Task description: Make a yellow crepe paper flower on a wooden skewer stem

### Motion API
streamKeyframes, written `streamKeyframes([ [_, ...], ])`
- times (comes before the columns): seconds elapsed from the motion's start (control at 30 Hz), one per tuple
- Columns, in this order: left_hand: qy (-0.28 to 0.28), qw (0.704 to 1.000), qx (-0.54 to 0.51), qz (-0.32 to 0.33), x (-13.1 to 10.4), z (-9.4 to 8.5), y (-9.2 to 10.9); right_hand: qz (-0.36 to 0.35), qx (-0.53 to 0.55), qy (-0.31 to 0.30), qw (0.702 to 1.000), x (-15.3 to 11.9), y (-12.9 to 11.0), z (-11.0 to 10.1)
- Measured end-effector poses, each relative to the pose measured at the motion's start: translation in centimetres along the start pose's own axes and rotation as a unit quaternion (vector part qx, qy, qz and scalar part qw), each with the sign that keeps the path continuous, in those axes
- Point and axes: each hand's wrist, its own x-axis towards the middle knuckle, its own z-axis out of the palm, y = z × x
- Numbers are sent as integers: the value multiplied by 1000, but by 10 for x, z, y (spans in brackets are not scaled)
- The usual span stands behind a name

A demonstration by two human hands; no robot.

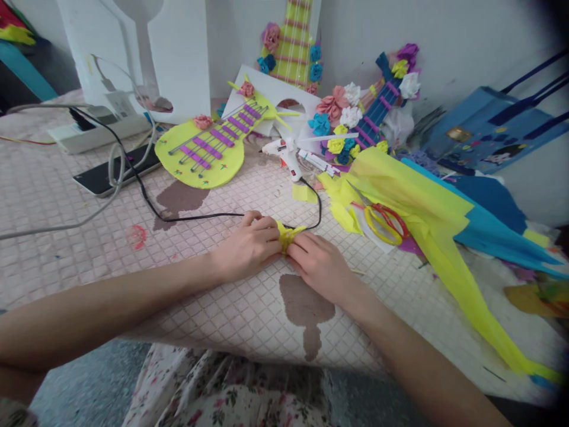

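Observation:
A small crumpled piece of yellow paper is pinched between my two hands, low over the quilted table cover. My left hand closes on its left side with curled fingers. From the right, the fingertips of my right hand press on the same piece. A black cable passes just behind both hands. Beyond them, a white glue gun rests on the table. A yellow paper instrument shape with purple strips lies to the left of the glue gun.
Red and yellow scissors lie at the right beside long yellow crepe paper and blue paper. A phone and a power strip are at the left. Flower-trimmed instruments and a blue bag stand at the back.

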Motion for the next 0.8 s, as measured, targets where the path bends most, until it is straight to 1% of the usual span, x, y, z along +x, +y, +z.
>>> streamKeyframes([
  [0.1,8,1000,-6,-4,0,0,1,-1,3,1,1000,0,0,0],
  [0.47,-1,1000,-13,-8,-1,0,2,1,19,8,1000,-1,-1,-2],
  [0.8,6,1000,-18,-21,-2,1,4,-2,-28,8,1000,0,-3,2],
])
